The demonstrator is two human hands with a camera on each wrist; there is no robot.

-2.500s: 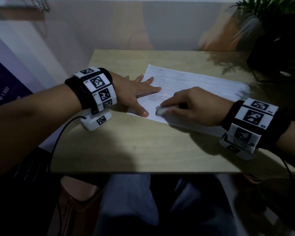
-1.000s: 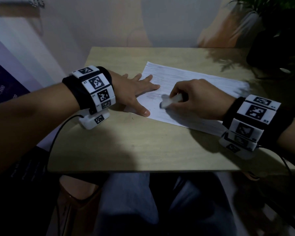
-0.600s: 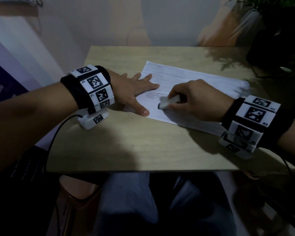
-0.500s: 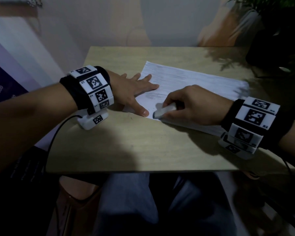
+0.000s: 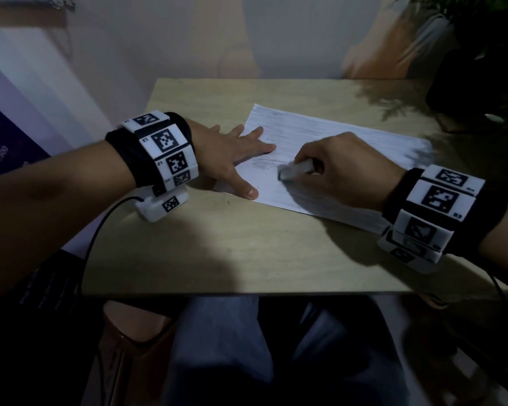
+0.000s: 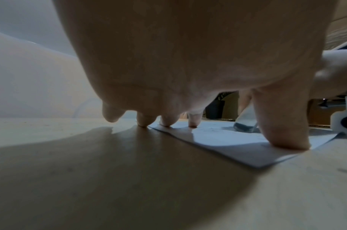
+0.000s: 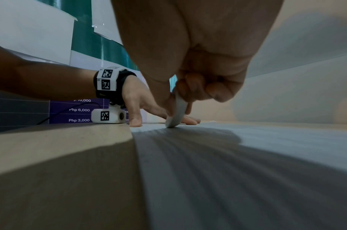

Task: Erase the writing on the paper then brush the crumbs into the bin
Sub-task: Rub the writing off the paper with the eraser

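Observation:
A white lined sheet of paper [image 5: 349,142] lies on the wooden table [image 5: 232,244], with faint grey pencil marks near its left end. My left hand [image 5: 235,153] lies spread flat on the paper's left edge [image 6: 223,140], thumb and fingertips [image 6: 286,140] pressing it down. My right hand [image 5: 340,168] grips a white eraser [image 5: 295,169], whose tip touches the paper just right of the left hand. From the right wrist the eraser [image 7: 177,112] stands tilted between thumb and curled fingers, its end on the sheet [image 7: 247,155]. No bin shows in any view.
A dark potted plant [image 5: 481,54] stands at the table's back right corner. A purple price poster [image 7: 78,110] hangs on the left. A cable [image 5: 100,230] runs from the left wrist off the table's left edge. My knees are under the near edge.
The right hand has slid the eraser back and forth over the paper's left part; it now sits slightly farther from me than half a second ago. The left hand has stayed put.

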